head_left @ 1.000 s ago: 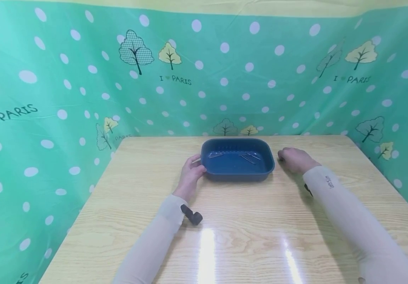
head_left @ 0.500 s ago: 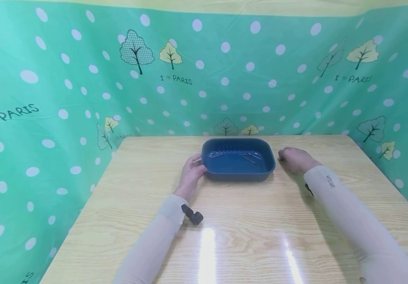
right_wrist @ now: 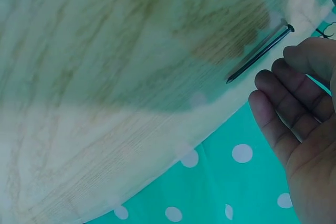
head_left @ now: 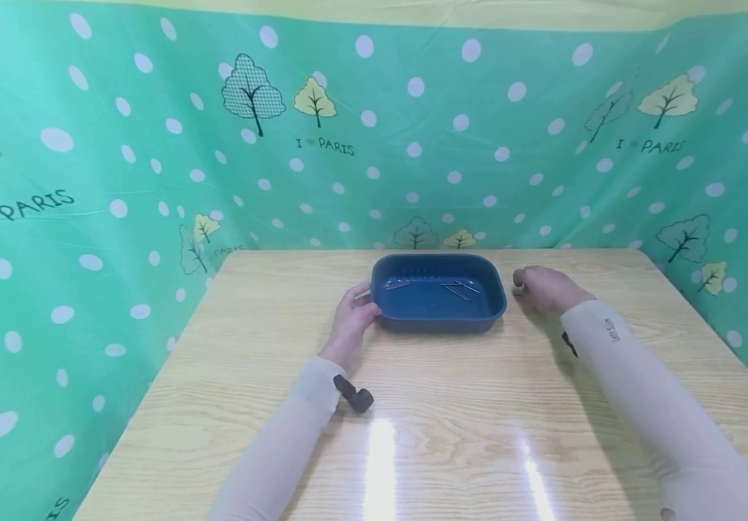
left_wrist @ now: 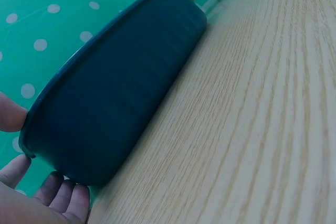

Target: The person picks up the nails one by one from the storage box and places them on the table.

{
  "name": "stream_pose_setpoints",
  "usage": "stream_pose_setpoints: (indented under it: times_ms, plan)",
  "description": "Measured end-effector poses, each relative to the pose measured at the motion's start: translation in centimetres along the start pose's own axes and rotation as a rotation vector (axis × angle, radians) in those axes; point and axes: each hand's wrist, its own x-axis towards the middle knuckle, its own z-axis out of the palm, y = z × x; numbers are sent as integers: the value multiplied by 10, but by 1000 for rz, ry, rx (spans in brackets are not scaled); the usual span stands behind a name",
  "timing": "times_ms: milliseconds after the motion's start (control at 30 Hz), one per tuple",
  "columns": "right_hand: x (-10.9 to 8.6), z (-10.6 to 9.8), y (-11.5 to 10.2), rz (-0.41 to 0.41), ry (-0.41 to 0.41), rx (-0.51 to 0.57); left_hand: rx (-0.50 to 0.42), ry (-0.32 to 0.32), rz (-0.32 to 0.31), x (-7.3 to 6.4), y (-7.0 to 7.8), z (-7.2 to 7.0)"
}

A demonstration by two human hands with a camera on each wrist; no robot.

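In the head view a blue plastic bin (head_left: 439,311) stands on the table, with several thin metal nails (head_left: 457,293) lying inside. My left hand (head_left: 351,322) grips the bin's left end; the left wrist view shows the thumb at the rim and the fingers (left_wrist: 79,200) against the outer wall. To the right of the bin, my right hand (head_left: 546,288) is low over the table. A single dark nail (right_wrist: 260,55) lies on the tabletop in the right wrist view. Beside it are the loosely bent fingers of my right hand (right_wrist: 302,114), a small gap away.
The light wood table (head_left: 445,391) ends at a green polka-dot cloth (head_left: 341,181) hanging behind and at both sides. A small black wrist camera (head_left: 354,396) is strapped to my left sleeve.
My right hand has shifted slightly up and to the right, and its fingers have loosened, with a lighter gap showing under them. The left hand and bin stay in place.
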Motion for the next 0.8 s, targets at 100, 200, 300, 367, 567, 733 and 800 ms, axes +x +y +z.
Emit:
stream_pose_setpoints:
  times_ms: [100, 200, 300, 367, 567, 733, 800]
  plan:
    - [0, -1, -2, -17, 19, 1, -3, -1, -1, -1, 0, 0]
    - [2, -3, -2, -31, 31, 11, -5, 1, -2, -1, 0, 0]
    - [6, -7, -3, -52, 48, 12, -13, 2, 1, 0, 0, 0]
    - [8, -11, -5, -69, 60, 12, -17, 3, 4, 1, 0, 1]
    - [12, -22, -16, -115, 87, -1, -26, 2, -1, 1, -1, 1]
    - [15, -30, -26, -123, 108, -25, -21, 3, -6, 1, 0, 1]
    - [17, -33, -29, -113, 113, -33, -19, 6, -5, 1, 0, 1]
